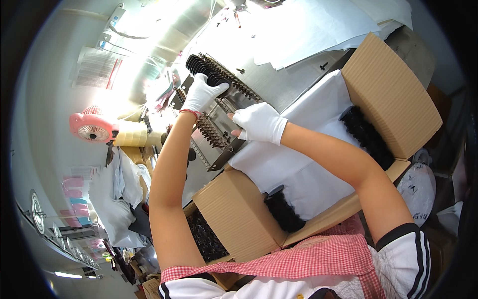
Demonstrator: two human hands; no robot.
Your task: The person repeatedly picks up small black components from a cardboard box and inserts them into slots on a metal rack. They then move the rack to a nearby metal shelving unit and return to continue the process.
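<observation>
My left hand (200,95), in a white glove, is closed over the near end of a row of thin black rounded pieces (201,67) standing on edge in a metal rack (221,119). Its thumb lies along the row's right side. Toothed dark strips (239,82) run along the rack's sides. My right hand (261,123), gloved with bare fingertips, is at the rack's right edge beside its bare near part. Its fingers are half curled, thumb and finger apart, and I see nothing between them.
Just in front of me is an open cardboard box (239,214) lined with white sheet (298,164), holding two bundles of black furry pieces (284,209). Another box of small dark pieces (205,239) stands at lower left. A pink fan (92,127) and white paper sheets (318,30) lie beyond.
</observation>
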